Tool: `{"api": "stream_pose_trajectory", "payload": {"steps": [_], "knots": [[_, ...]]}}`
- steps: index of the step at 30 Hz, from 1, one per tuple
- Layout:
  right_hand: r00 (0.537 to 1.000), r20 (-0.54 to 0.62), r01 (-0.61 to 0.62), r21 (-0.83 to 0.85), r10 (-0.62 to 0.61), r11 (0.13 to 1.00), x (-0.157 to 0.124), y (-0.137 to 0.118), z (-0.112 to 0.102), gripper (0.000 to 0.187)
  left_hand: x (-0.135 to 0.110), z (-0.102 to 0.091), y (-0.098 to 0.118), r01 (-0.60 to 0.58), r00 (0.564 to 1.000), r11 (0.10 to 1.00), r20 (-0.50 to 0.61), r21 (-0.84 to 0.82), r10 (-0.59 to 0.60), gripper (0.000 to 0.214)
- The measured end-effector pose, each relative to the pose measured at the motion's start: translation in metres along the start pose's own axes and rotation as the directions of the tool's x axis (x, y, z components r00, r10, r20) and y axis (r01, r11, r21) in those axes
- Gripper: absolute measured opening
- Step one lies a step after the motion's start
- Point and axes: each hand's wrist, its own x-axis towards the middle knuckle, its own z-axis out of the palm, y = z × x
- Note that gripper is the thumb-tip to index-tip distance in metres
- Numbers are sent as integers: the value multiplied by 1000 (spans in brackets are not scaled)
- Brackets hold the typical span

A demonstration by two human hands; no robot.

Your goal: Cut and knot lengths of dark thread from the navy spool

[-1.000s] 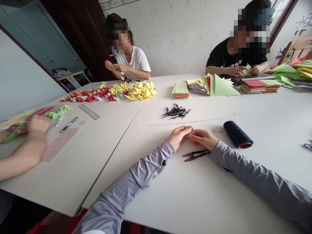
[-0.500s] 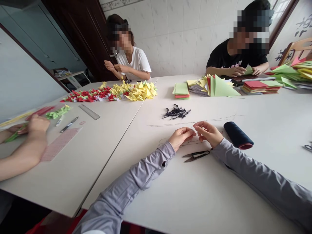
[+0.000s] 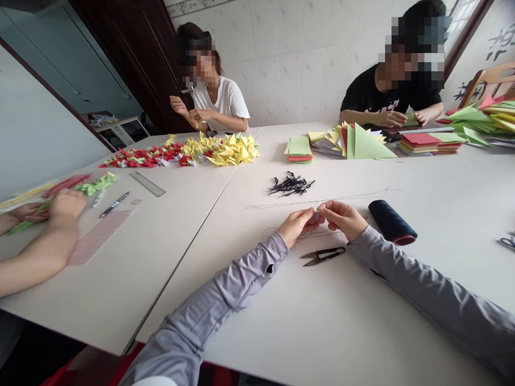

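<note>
"Why work out in the middle of the worktop [image 3: 341, 321]?"

"Probably so everything sits within easy reach. Both grey sleeves [image 3: 229, 287] slant inward from the near side, bringing the left hand [image 3: 298, 228] and right hand [image 3: 345, 219] almost together."

"And the dark spool [image 3: 392, 221]?"

"On its side, just beyond the right wrist; near enough, I'd guess, to draw from without crowding the hands."

"The black loops [image 3: 290, 185]?"

"Heaped past the left hand, likely to keep them out of the tangle. The snips [image 3: 323, 257] lie nearer the body, below the hands, handy for a cut."

"What about the fingers [image 3: 306, 216]?"

"Each thumb is pressed to its forefinger in a closed pinch, tips nearly meeting. They seem to have thread [image 3: 322, 234] between them, though it's too fine to follow. More trails beneath the hands, loosely looped."
</note>
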Motion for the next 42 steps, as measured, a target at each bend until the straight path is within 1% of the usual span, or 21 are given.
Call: {"api": "stream_pose_trajectory", "payload": {"steps": [4,7,13,17,21,26,30,36,42], "knots": [[999,-19,-28,10,28,1000,1,5,-1,44,-2,1,0,-11,999,998,38,67,8,36],[999,-20,-40,17,40,999,1,5,-1,45,-2,1,-1,-8,999,993,45,114,3,37],[998,-15,-59,15,59,998,1,5,0,43,-1,-1,-3,-36,996,988,81,150,24,36],[993,-61,-92,86,98,992,0,7,-3,43,-1,-3,-4,-37,997,990,69,139,28,33],[990,-60,-121,150,131,981,-1,11,-5,45,-1,-3,-4,-8,999,993,52,121,1,34],[992,-50,-108,133,116,985,-1,11,-4,43,-2,-2,-3,-17,998,994,59,111,10,32],[991,-47,-120,134,128,984,-1,10,-4,43,-1,-3,-4,-24,998,994,57,106,18,32],[993,-13,-113,95,115,989,-2,9,-5,43,-2,-2,-4,-7,999,993,45,116,2,31],[991,-21,-128,106,131,986,-2,8,-4,46,-3,-1,-2,2,999,993,46,114,-7,35]]}}
